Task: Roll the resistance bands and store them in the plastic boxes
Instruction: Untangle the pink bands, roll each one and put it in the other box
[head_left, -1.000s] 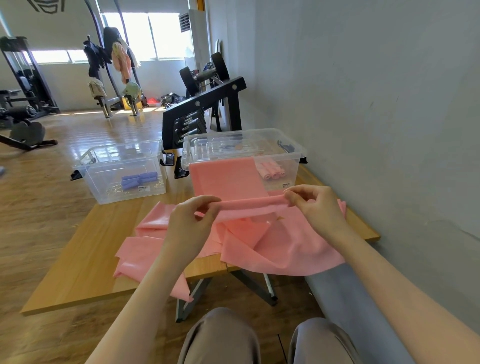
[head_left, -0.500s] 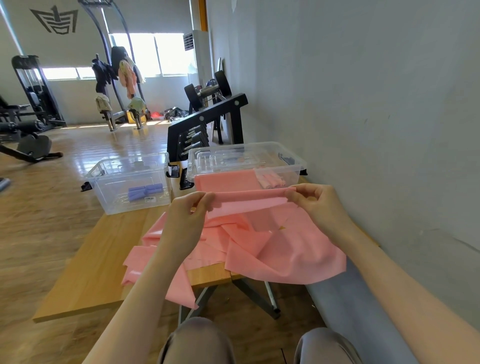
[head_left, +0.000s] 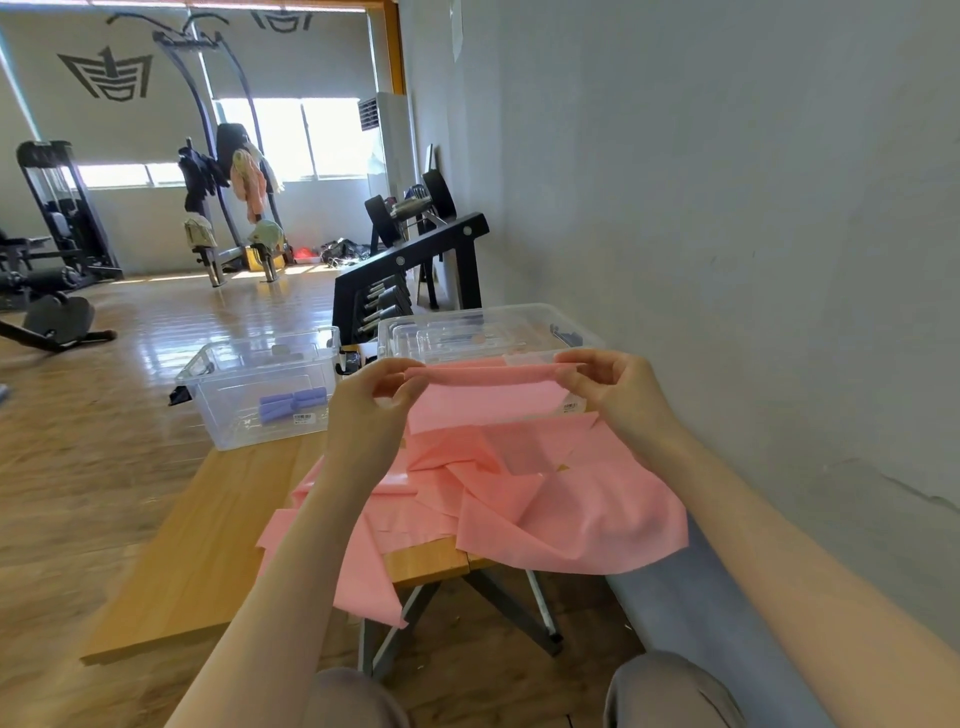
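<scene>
Clearly, left hand (head_left: 371, 402) and right hand (head_left: 618, 392) each held a pinching grip on the pink band (head_left: 488, 395); its loose tail could snag, spoiling the roll.

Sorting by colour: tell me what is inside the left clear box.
The left clear box holds a few rolled purple bands lying against its front wall, near a small label. Nothing else shows through the walls; its far corners are glary, hard to read.
</scene>
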